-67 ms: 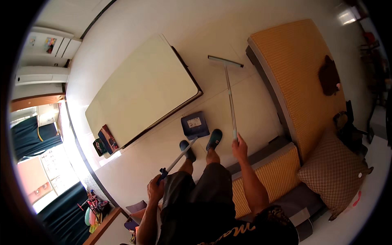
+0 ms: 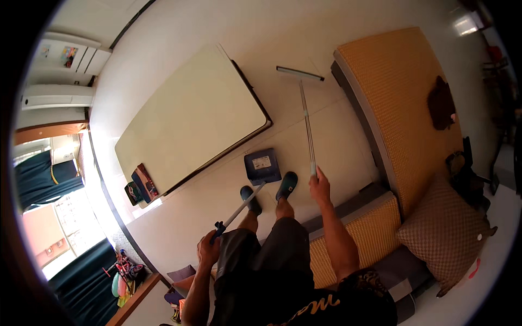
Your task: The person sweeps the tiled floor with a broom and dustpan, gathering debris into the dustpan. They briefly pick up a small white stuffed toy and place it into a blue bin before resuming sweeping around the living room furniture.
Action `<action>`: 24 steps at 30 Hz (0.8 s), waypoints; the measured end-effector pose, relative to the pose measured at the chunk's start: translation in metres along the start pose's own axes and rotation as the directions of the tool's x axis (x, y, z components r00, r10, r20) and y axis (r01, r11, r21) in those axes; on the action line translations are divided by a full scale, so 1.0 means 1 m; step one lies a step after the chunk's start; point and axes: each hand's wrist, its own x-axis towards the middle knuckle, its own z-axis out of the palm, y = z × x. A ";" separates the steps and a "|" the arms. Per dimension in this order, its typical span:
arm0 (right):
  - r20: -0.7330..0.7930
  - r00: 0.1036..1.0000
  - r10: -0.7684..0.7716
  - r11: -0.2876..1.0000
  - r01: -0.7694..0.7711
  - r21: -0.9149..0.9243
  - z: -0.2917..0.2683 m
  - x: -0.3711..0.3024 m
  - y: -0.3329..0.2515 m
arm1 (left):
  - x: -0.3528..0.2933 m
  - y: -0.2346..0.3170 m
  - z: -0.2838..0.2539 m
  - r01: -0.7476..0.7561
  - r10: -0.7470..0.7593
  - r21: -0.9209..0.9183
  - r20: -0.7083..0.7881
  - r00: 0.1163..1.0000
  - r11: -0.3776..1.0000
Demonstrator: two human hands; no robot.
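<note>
My right hand is closed round the grip of a long-handled floor squeegee, whose thin metal pole reaches away from me. Its wide dark blade lies far out, between the low table and the orange-covered seat, looking at or just above the tiles. In my left hand is the upper end of a long-handled dustpan. The blue pan, with a white label inside, rests on the floor just ahead of my feet, its grey handle slanting back over my left leg.
A pale low table stands ahead to the left, with a tissue box on its near-left end. Along the right run the woven orange seat and a checked cushion. Green clogs are on my feet.
My right hand has pushed slightly away from me, and the squeegee blade has moved a little farther out. The left hand and dustpan keep their places, apart from a small view shift.
</note>
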 end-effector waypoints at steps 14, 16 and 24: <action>0.113 0.992 0.063 0.863 0.003 -0.505 0.018 0.133 -0.013 | 0.036 0.050 0.011 0.007 -0.006 -0.001 0.018 1.000 1.000; 0.149 0.968 0.201 0.839 -0.091 -0.536 -0.024 0.064 -0.002 | 0.040 0.042 0.010 0.006 -0.006 -0.030 -0.003 1.000 1.000; 0.135 0.919 0.371 0.883 -0.304 -0.356 -0.134 -0.064 -0.007 | 0.072 0.068 0.019 -0.039 0.039 -0.001 0.027 0.999 0.999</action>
